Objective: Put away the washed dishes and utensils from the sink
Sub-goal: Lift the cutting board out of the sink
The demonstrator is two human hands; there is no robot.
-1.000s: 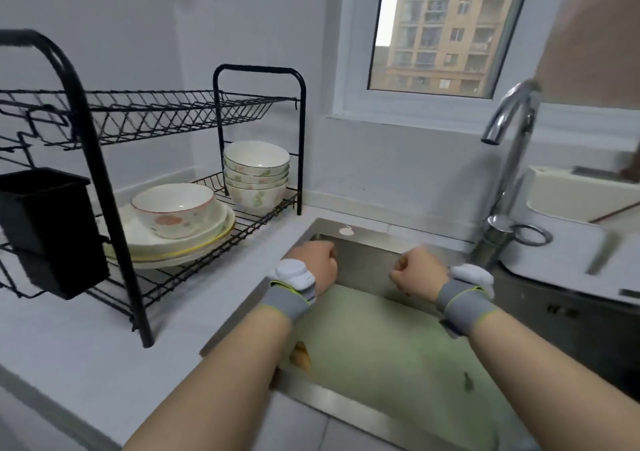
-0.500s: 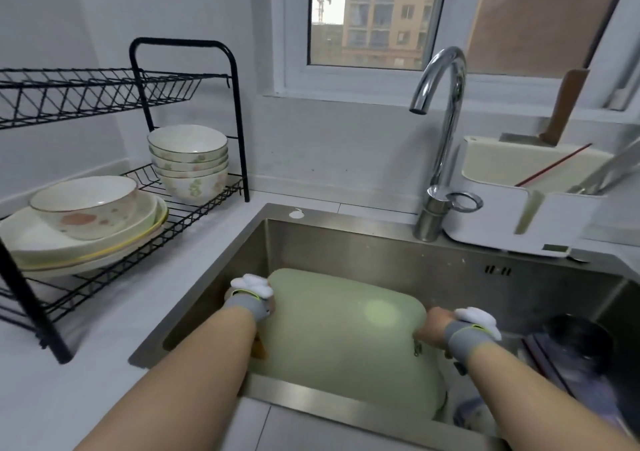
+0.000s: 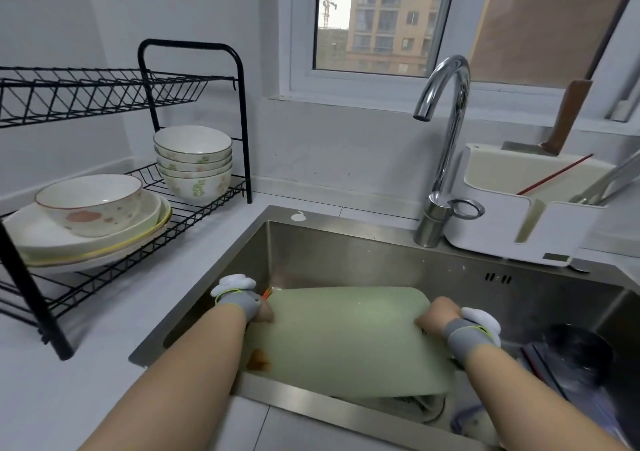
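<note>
two hands on one item: the left hand (image 3: 262, 315) clamps the left short edge of the pale green cutting board (image 3: 346, 339), and the right hand (image 3: 433, 316) clamps the right short edge, knuckles up, fingers curled round it. the left fingers are mostly hidden behind the wrist strap, but it reads as a grasp, not a flat rest. an edge grip on both sides makes sense: the board is wide, slick and probably wet, so one hand would let it twist. the board sits inside the stainless sink (image 3: 346, 256), tilted, over the left half of the basin and covering whatever lies under it near the drain. a dark pot (image 3: 581, 350) waits in the right half, not touching the board. judgement: early in the task, this is the lift-out step. the likely target is the white countertop holder (image 3: 502, 236) beside the faucet (image 3: 450, 132), which has upright slots and already carries a knife (image 3: 568, 118). the dish rack (image 3: 244, 132) on the left already holds a stack of bowls (image 3: 194, 163) and plates (image 3: 104, 246). risk: clipping the faucet on the way across.
</note>
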